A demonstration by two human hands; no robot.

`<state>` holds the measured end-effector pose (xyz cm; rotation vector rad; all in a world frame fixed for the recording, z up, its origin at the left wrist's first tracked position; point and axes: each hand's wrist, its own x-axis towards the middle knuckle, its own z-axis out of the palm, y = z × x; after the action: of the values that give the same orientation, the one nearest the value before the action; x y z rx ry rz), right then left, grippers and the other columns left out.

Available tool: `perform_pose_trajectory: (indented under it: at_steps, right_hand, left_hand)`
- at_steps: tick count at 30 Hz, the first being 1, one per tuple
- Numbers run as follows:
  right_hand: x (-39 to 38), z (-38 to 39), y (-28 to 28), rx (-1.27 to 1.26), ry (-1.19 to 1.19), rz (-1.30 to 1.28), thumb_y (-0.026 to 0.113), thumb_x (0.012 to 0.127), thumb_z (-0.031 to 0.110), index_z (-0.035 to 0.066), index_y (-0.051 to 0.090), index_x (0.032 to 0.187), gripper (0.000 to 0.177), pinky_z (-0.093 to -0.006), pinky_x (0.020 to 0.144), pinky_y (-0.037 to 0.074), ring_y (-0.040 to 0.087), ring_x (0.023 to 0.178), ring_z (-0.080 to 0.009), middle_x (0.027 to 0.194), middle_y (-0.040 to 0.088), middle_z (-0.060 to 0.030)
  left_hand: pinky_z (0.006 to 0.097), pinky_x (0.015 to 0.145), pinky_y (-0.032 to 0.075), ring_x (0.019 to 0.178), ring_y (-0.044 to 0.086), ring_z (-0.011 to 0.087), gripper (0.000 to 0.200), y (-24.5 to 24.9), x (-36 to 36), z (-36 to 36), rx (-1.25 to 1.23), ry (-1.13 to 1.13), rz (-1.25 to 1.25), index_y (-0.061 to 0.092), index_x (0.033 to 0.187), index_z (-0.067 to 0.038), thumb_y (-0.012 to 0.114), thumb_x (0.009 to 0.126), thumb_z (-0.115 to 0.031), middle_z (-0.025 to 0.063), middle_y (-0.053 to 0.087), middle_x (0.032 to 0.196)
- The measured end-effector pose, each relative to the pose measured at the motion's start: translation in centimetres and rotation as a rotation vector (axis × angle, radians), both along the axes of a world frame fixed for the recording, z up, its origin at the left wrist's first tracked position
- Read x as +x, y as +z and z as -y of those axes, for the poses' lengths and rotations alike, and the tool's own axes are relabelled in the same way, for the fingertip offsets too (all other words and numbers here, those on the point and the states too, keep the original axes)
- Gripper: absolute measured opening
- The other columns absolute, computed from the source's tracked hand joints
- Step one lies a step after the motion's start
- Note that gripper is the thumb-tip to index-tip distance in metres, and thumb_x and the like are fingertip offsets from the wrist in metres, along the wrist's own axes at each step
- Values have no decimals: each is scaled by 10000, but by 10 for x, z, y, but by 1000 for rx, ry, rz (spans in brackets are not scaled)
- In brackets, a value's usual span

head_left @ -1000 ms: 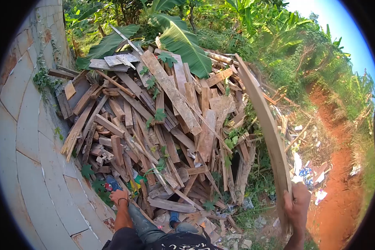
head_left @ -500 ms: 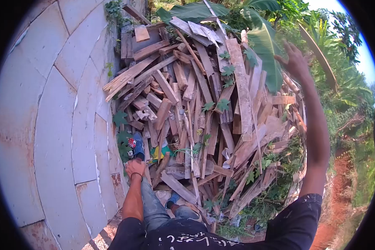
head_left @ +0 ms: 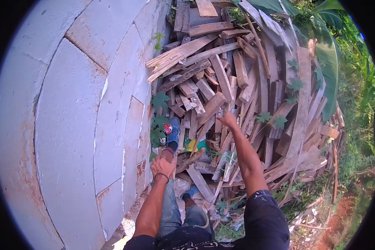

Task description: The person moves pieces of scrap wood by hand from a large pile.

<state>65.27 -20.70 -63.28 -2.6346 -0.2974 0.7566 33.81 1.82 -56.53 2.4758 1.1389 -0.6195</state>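
My left hand [head_left: 163,166] rests on my bent left knee, its fingers spread over it. My right hand [head_left: 227,120] reaches low over the wood pile, its fingers apart and nothing in them. Just beyond its fingertips lies a short thick wooden block [head_left: 212,108], tilted on top of other pieces. Beside the same hand, narrow battens and offcuts lean at many angles. My left foot, in a blue shoe [head_left: 173,132], stands at the pile's left edge, next to the wall.
A pale block wall [head_left: 79,104] rises along the left. Long boards [head_left: 300,100] lean at the pile's right, with green vines [head_left: 295,84] among them. A yellow and green wrapper [head_left: 193,145] lies by my shoe. Banana leaves [head_left: 331,71] hang at the upper right.
My right hand has come down from its raised position at the right to the pile's middle. The plank that was in the air near it has left that spot. My left hand stays on my knee.
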Motion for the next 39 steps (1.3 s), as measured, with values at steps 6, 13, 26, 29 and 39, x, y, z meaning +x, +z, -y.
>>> perform_pose_trajectory:
  at_steps: [6, 13, 26, 29, 39]
  right_hand:
    - [97, -33, -71, 190, -267, 67, 751, 747, 491, -37, 622, 1176, 692, -423, 887, 495, 640, 1049, -389, 1080, 666, -268]
    - [94, -59, -103, -11, -352, 122, 767, 689, 557, -85, 648, 1039, 740, -454, 850, 495, 648, 984, -423, 1007, 660, -309]
    - [-197, 45, 49, 179, -387, 388, 800, 717, 357, 41, 599, 1180, 596, -438, 847, 486, 615, 1013, -361, 1098, 630, -191]
    - [-234, 89, 74, 113, -456, 102, 827, 667, 379, 42, 674, 1098, 568, -404, 850, 496, 658, 953, -333, 1015, 683, -183]
    - [-34, 376, 425, 1424, -1078, 534, 674, 838, 562, 87, 201, 1524, 959, -420, 975, 392, 448, 1339, -269, 1468, 399, -172]
  left_hand:
    - [462, 1014, 428, 1153, 557, 389, 600, 0, 15, -29, 16, 13, -24, 660, 1205, -87, 630, 730, -453, 194, 617, 1199]
    - [467, 958, 461, 1121, 571, 382, 618, 6, 29, -51, -25, 3, -31, 651, 1195, -52, 621, 734, -461, 209, 626, 1174]
    - [462, 934, 473, 1132, 559, 374, 617, 6, -3, -17, -16, -72, 23, 661, 1112, 22, 594, 761, -480, 223, 621, 1161]
    - [451, 998, 418, 1152, 543, 365, 592, -6, -9, -2, -3, -98, 2, 690, 1066, 13, 581, 754, -479, 204, 606, 1218]
    - [453, 1005, 421, 1220, 506, 372, 671, 2, -20, 13, 21, -148, -16, 664, 1128, 39, 610, 750, -513, 217, 590, 1239]
